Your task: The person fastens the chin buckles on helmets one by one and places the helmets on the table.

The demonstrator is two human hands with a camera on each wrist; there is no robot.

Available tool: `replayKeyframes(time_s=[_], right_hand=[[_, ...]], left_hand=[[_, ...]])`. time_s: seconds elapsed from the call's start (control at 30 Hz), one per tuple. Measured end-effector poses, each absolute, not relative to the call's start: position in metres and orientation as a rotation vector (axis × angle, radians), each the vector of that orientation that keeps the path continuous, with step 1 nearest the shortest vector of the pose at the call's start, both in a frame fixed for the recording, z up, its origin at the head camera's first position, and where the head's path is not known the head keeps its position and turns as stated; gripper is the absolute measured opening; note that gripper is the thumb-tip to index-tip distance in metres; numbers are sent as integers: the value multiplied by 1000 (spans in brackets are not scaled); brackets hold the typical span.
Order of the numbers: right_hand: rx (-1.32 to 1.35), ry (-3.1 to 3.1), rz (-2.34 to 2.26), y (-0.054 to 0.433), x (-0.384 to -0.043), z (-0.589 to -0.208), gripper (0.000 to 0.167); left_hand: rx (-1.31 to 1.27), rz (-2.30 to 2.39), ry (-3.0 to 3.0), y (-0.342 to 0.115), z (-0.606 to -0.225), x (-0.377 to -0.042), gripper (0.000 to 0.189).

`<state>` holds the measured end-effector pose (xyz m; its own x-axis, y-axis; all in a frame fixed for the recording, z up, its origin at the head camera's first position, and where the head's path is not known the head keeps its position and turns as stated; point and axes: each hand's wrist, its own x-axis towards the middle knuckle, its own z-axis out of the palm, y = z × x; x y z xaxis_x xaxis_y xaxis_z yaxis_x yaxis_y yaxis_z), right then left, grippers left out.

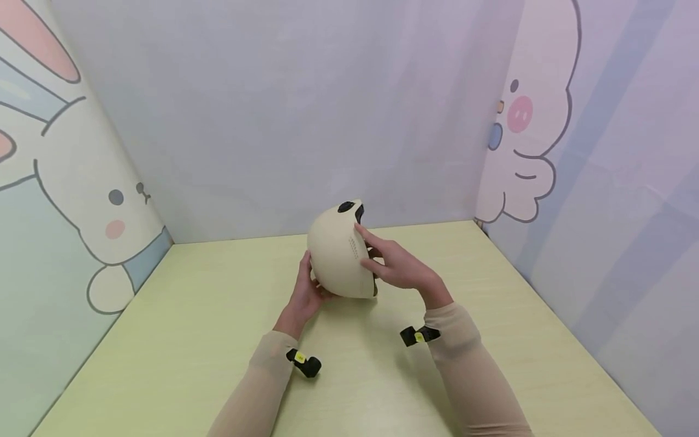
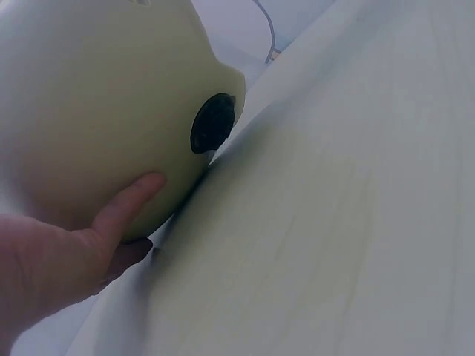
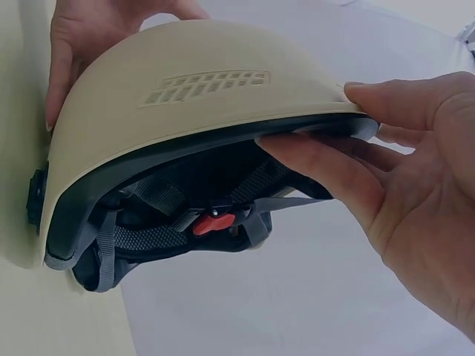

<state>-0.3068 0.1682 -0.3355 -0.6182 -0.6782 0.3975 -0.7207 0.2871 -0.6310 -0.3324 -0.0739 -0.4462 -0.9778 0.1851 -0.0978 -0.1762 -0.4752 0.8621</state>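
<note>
A cream helmet (image 1: pixel 335 258) is tipped on its side over the table, its open underside facing right. My left hand (image 1: pixel 306 296) holds the crown from the left, with the thumb on the shell and fingers beneath. My right hand (image 1: pixel 400 264) grips the rim on the other side, thumb and fingers across the edge. In the right wrist view the helmet shows a slotted vent (image 3: pixel 211 85), dark padding, grey straps (image 3: pixel 105 248) and a red buckle (image 3: pixel 214 224). A round black fitting (image 2: pixel 213 124) sits on the shell near the rim in the left wrist view.
The pale wooden table (image 1: pixel 191 340) spreads around the helmet. A grey curtain (image 1: pixel 273 109) stands behind it, and printed cartoon panels flank both sides. Each sleeve carries a small black camera, one at the left wrist (image 1: pixel 304 362) and one at the right (image 1: pixel 419 335).
</note>
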Motion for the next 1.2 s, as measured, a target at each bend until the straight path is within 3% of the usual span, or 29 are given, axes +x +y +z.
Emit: replayKeyframes(time_s=[0.7, 1.2], right_hand=[[1300, -2637, 1548, 177, -303, -335, 98], [1046, -2646, 1384, 172, -302, -330, 89]], left_hand=[[42, 2541, 1458, -69, -440, -328, 77], [51, 2539, 1474, -67, -441, -326, 73]])
